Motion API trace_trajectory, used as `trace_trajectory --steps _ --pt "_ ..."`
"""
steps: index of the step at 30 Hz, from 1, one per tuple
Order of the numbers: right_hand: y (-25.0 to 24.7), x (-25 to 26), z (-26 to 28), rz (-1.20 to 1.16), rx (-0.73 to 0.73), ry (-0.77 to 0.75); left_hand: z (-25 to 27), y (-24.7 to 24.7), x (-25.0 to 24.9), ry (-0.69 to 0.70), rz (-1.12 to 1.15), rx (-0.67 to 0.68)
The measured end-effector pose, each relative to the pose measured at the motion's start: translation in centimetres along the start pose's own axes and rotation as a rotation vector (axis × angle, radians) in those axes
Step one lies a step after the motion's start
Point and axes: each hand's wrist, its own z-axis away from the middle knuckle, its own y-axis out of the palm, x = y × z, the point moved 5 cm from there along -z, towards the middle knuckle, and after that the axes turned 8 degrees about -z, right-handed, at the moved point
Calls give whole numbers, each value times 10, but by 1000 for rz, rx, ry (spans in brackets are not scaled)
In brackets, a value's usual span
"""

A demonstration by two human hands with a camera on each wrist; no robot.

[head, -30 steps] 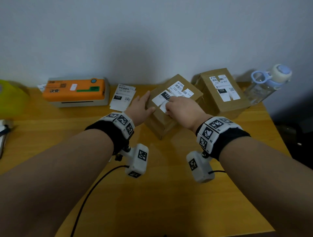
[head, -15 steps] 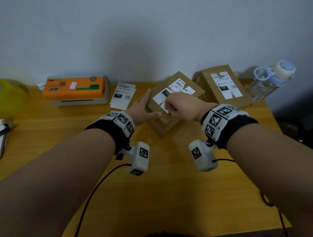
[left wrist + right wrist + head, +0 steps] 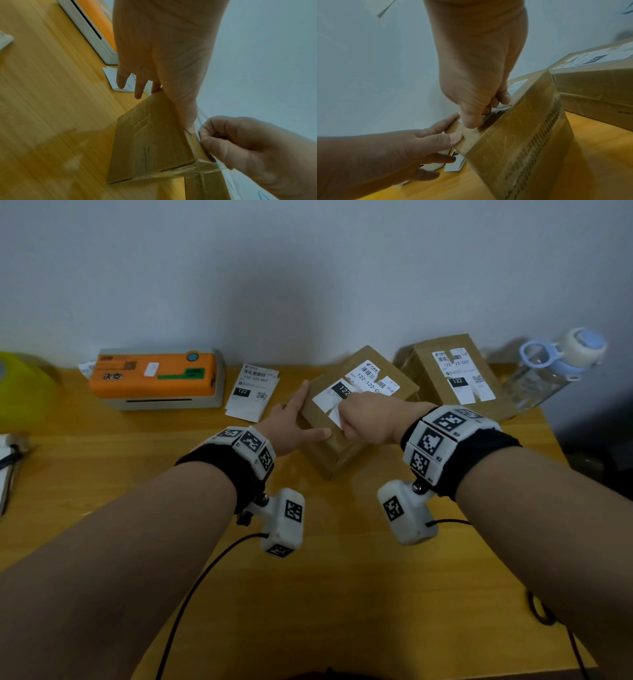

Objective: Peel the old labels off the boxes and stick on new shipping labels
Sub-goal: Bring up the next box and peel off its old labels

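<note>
A brown cardboard box stands on the wooden table, with a torn white old label on its top. My left hand lies flat against the box's left side, fingers straight, thumb on the top edge. My right hand pinches a lifted near corner of that label between curled fingers. A second box with its own white label stands behind to the right. A stack of new labels lies left of the box.
An orange and white label printer sits at the back left by the wall. A clear water bottle with a blue lid stands at the back right. A yellow object is at the far left edge. Cables run over the near table.
My right hand has drawn the label's near corner up and toward the left. The left hand stays against the box.
</note>
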Motion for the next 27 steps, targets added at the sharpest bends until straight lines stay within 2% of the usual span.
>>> trace_trajectory --steps 4,10,15,19,24,27 --pt "1 -5 0 -99 7 -16 -1 0 1 5 -1 1" --pt "-12 -27 11 -334 -191 -75 -2 1 2 -4 -14 7" --pt "6 -27 13 -495 -214 -68 -3 1 2 -2 -16 6" --pt "11 -22 10 -431 -264 -62 -3 2 2 -3 -24 -8" --pt "17 -14 7 -181 -305 -69 -4 2 2 7 -13 -2" --pt "19 -12 7 -135 -363 -73 -5 1 2 5 -19 -10"
